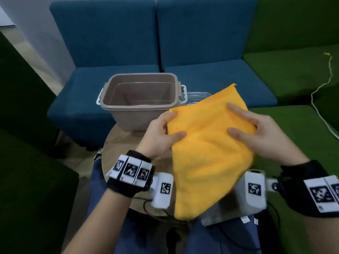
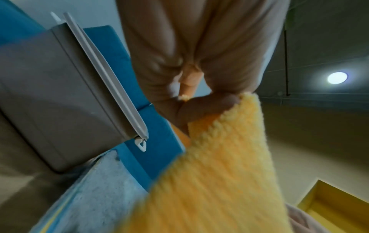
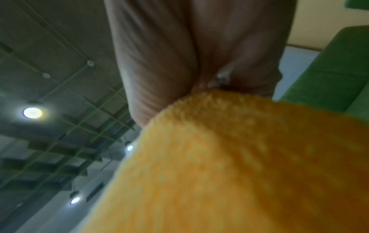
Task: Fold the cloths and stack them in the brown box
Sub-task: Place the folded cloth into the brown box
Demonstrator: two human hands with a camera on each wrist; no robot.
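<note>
An orange cloth (image 1: 207,145) hangs in the air in front of me, held by both hands at its upper part. My left hand (image 1: 165,132) pinches its left edge, thumb on top; the left wrist view shows that pinch on the orange cloth (image 2: 215,173). My right hand (image 1: 256,132) grips the right edge, thumb and forefinger laid on the front face; the orange cloth (image 3: 239,165) fills the right wrist view. The brown box (image 1: 139,99) stands empty on the small round table (image 1: 119,143), behind and left of the cloth. The box's side (image 2: 49,94) shows close by the left hand.
A light blue cloth (image 2: 95,197) lies beside the box in the left wrist view. A grey cloth (image 1: 216,215) lies under the orange one on my lap. A clear plastic lid (image 1: 196,96) sits behind the box. Blue sofa (image 1: 128,43) beyond, green sofa (image 1: 293,79) to the right.
</note>
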